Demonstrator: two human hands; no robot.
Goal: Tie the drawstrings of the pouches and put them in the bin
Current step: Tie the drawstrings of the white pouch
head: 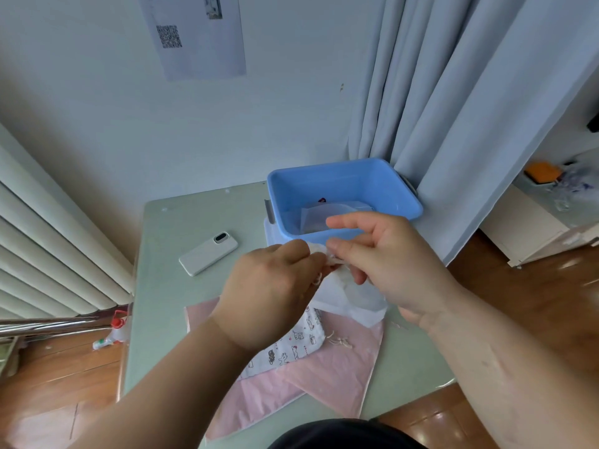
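Observation:
A white pouch (351,299) hangs above the table between my hands. My left hand (272,286) pinches its gathered neck and cream drawstring on the left side. On the right side, my right hand (379,251) pinches the same gathered top with thumb and fingers. Below lie a white pouch printed with small animals (291,348) and pink pouches (311,380). The blue bin (343,202) stands just beyond my hands and holds a pale pouch (324,215).
A white phone (208,253) lies face down on the pale green table (168,286), left of the bin. A grey curtain (453,124) hangs behind the bin. A radiator (48,247) stands at the left, with a bottle (110,335) on the wooden floor.

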